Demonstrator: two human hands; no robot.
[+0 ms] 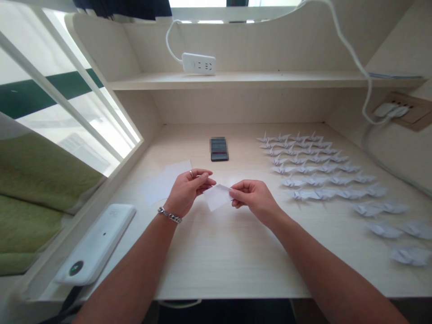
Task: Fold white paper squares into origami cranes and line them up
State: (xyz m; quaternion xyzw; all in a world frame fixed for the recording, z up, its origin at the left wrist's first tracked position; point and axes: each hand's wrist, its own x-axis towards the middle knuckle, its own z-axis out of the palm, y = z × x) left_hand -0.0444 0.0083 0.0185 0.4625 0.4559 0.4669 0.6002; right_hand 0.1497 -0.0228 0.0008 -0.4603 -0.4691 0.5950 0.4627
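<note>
A small white piece of paper (218, 198), with straight edges, is held above the desk in front of me. My right hand (253, 198) pinches its right corner between thumb and fingers. My left hand (189, 189), with a ring and a chain bracelet, is at the paper's left side. Its fingers are loosely curled and a little apart, the lower ones close by the paper's left corner; whether they touch it is hard to see. Flat white paper sheets (165, 182) lie on the desk behind my left hand.
Rows of folded white paper cranes (317, 166) cover the right side, with several looser ones (410, 255) nearer me. A dark phone-like object (219, 149), partly blurred, lies beyond my hands. A white device (97, 243) is at left. A power strip (199, 64) stands on the shelf (249, 81).
</note>
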